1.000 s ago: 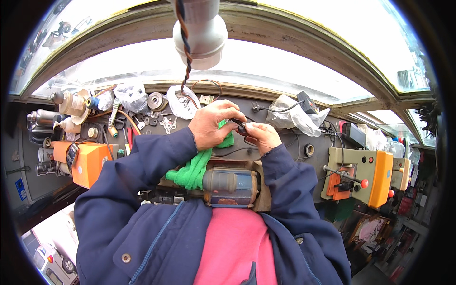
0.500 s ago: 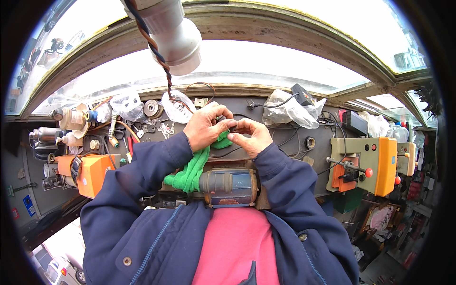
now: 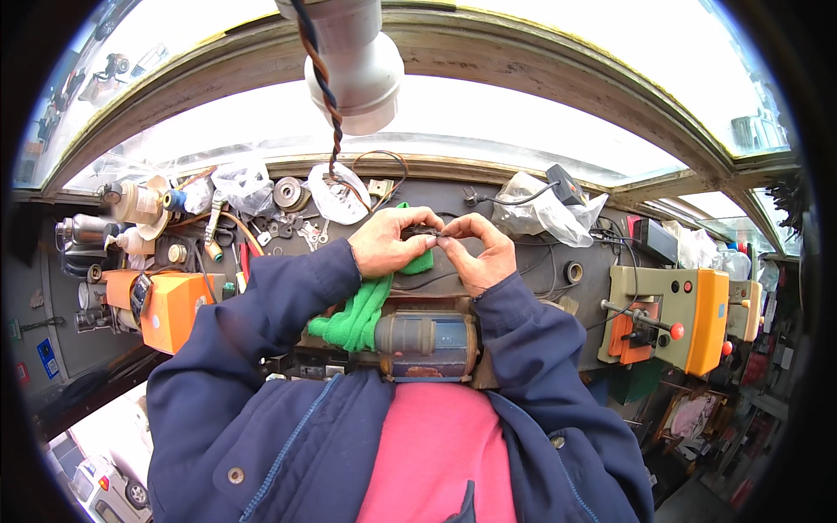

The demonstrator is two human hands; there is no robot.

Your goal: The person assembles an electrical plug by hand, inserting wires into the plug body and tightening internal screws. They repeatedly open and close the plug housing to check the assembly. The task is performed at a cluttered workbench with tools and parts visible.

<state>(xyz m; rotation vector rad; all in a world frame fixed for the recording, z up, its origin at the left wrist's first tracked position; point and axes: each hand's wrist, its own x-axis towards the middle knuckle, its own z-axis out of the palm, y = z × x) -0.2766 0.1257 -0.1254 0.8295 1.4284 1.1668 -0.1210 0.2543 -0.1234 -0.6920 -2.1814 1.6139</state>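
My left hand (image 3: 392, 242) and my right hand (image 3: 482, 253) meet over the middle of the bench. Fingers and thumbs of both are closed on a small dark object (image 3: 422, 232), mostly covered by the fingertips, so its kind cannot be made out. A green cloth (image 3: 356, 321) runs from beneath my left hand down to a worn blue cylindrical machine (image 3: 429, 347) close against my body. Dark cables (image 3: 542, 261) lie on the bench beyond and beside my right hand.
A beige and yellow key-cutting machine (image 3: 708, 321) stands at the right. Plastic bags (image 3: 549, 213), metal rings (image 3: 291, 193) and loose keys (image 3: 312, 234) lie along the back. An orange machine (image 3: 174, 312) sits at the left. A white pipe-like fitting (image 3: 356, 83) with twisted wires hangs above.
The view has shifted slightly, so the bench appears further right. Both hands stay together on the small dark object, fingers turned a little and the right hand's fingers drawn closer to the left's.
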